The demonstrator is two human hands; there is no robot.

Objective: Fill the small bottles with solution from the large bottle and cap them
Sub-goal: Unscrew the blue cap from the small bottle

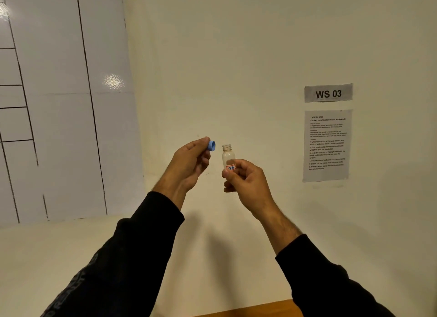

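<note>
My right hand [246, 179] grips a small clear bottle [227, 156] by its lower half and holds it upright in front of the wall. The bottle's threaded neck is uncapped, and a white label with red edging reads "7B". My left hand [189, 162] pinches a blue cap [212, 146] at the fingertips, a short way left of the bottle's mouth and apart from it. The cap's open side faces right. The large bottle is out of view.
A cream wall fills the background, with a "WS 03" sign [328, 93] and a printed instruction sheet [327, 144] at the right. A glossy white board with black lines [59, 104] stands at the left. A strip of wooden tabletop [248, 310] shows at the bottom edge.
</note>
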